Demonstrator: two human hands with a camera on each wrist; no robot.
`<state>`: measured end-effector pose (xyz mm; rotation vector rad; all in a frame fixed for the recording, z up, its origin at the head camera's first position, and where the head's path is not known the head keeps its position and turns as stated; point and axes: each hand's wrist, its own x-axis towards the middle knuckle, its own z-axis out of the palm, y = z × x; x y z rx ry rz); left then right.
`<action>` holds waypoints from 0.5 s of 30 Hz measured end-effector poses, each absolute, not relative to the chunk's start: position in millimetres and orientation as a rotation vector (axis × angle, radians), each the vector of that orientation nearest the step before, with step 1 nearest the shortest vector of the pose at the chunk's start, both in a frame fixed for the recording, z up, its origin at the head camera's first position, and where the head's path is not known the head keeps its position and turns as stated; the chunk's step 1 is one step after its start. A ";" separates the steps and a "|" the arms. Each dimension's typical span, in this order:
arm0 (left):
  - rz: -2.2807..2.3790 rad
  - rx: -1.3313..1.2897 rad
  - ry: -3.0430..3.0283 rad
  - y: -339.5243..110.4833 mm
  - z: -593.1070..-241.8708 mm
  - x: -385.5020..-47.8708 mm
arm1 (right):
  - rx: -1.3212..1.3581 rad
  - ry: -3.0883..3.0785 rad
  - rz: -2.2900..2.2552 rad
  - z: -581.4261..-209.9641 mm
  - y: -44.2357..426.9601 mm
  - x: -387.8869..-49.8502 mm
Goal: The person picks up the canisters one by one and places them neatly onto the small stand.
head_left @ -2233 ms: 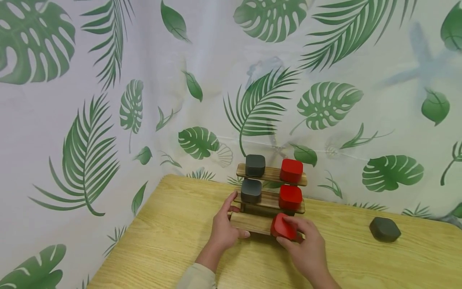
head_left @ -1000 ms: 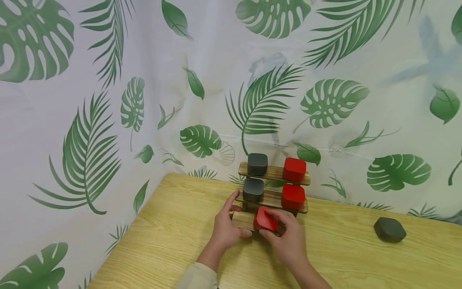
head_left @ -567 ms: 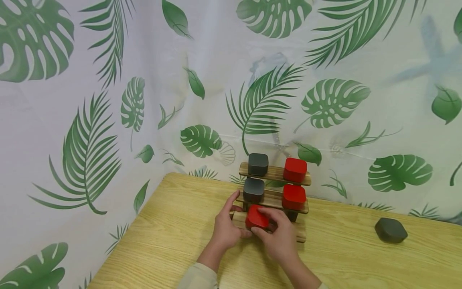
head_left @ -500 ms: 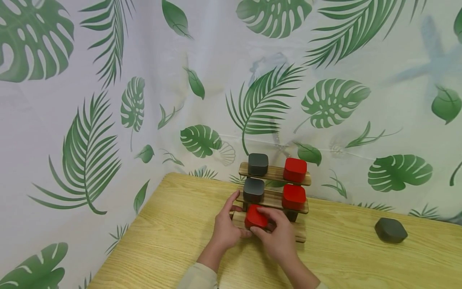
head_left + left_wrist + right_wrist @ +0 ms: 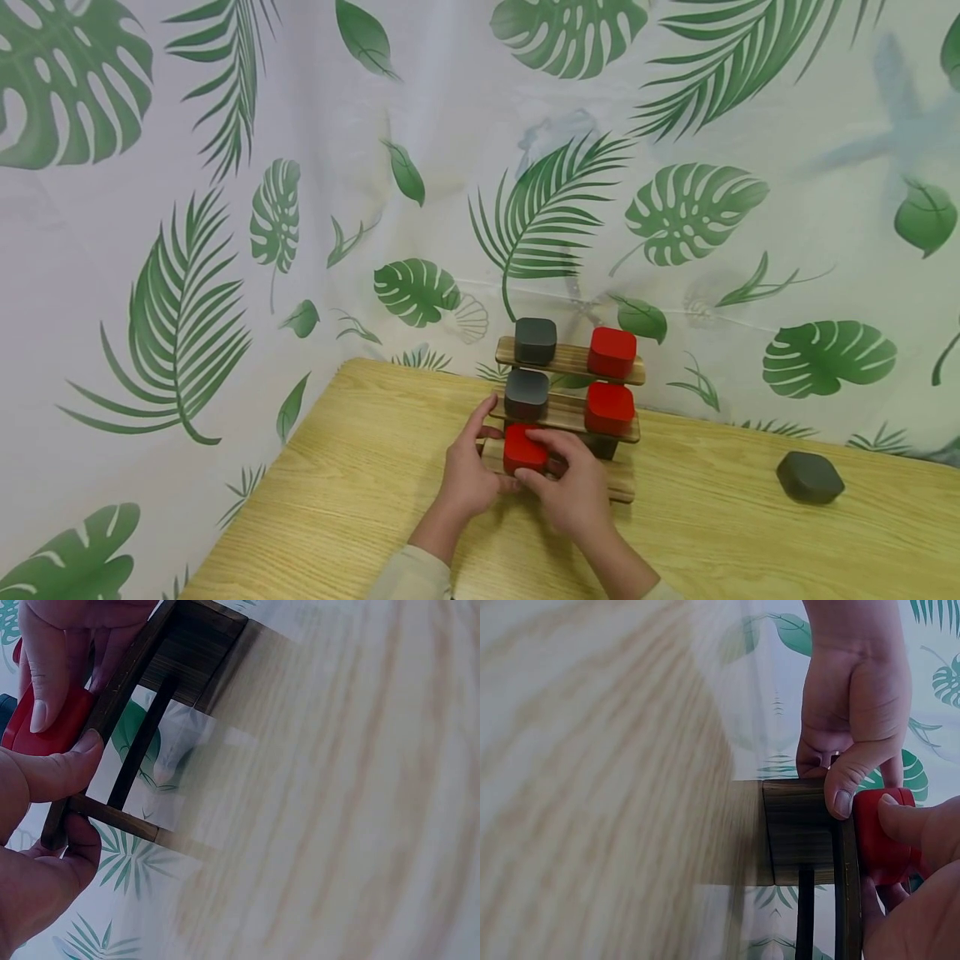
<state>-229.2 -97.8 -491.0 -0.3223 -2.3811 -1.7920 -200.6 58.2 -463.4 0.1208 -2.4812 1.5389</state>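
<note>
A three-tier wooden stand (image 5: pixel 618 481) stands on the table. My right hand (image 5: pixel 576 485) pinches a red rounded-square block (image 5: pixel 525 450) near the left end of the bottom shelf. My left hand (image 5: pixel 467 477) grips that shelf's left end; in the right wrist view, its thumb lies along the shelf edge, close to the red block (image 5: pixel 877 836). On the middle shelf are a dark grey block (image 5: pixel 527 393) at left and a red block (image 5: pixel 610 408) at right. The top shelf bears another grey block (image 5: pixel 536 340) and red block (image 5: pixel 612 352), likewise left and right.
A loose dark grey block (image 5: pixel 810 477) lies on the wooden table (image 5: pixel 720 533), to the right of the stand. Behind the stand rises a white cloth backdrop (image 5: pixel 450 200) printed with green leaves, which also runs along the table's left side.
My right hand has moved the red block leftward along the bottom shelf, from its right end to its left end. The left hand has kept its hold on the stand.
</note>
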 end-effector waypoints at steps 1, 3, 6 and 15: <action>-1.790 -0.322 -2.380 -97.7 -490.7 -229.3 | 0.119 -2.485 1.537 -462.6 58.0 -200.6; -1.791 -0.318 -2.380 -97.8 -490.3 -229.5 | 0.120 -2.492 1.535 -461.3 57.6 -200.6; -1.795 -0.317 -2.379 -97.7 -490.1 -230.2 | 0.131 -2.491 1.534 -460.7 57.5 -200.5; -1.807 -0.308 -2.380 -97.7 -492.3 -230.5 | 0.134 -2.471 1.556 -464.9 59.3 -200.6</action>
